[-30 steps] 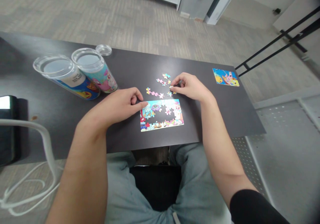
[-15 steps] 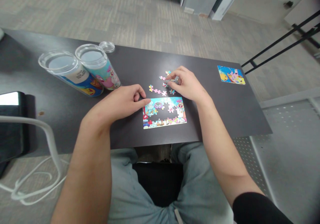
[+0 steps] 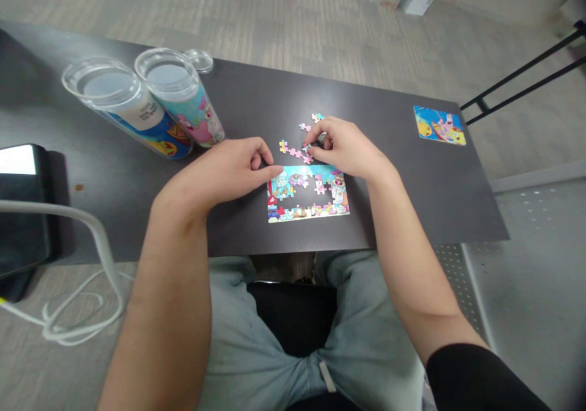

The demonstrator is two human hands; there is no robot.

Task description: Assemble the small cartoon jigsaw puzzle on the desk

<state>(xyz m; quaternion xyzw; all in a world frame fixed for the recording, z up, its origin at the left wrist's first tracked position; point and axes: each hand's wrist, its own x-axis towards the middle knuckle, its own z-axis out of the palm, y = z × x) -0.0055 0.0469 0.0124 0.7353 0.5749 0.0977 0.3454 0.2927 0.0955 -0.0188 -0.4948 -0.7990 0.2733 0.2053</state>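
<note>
A partly assembled jigsaw puzzle [image 3: 339,206] lies on the dark table, its picture border joined around a gap in the middle. My left hand [image 3: 242,163] rests at its top left corner, thumb stretched onto the edge and the other fingers loosely curled, apart from the thumb. Just beyond the puzzle, my right hand [image 3: 343,147] pinches a small puzzle piece [image 3: 306,148] between thumb and fingertips, low over the table. Close by lie several pink puzzle pieces [image 3: 295,152] in a row, and more loose pieces [image 3: 317,118] farther back. My right hand hides part of this area.
Two clear-topped printed canisters [image 3: 201,121] [image 3: 151,124] stand left, with a clear lid [image 3: 200,61] behind. A blue and yellow picture card [image 3: 439,125] lies at the right end. A black device [image 3: 25,215] and white cable [image 3: 98,240] are at far left.
My right hand has shifted slightly left and toward me, and its fingertips now close on a piece. My left hand stays at the puzzle's corner. The camera view has shifted a little.
</note>
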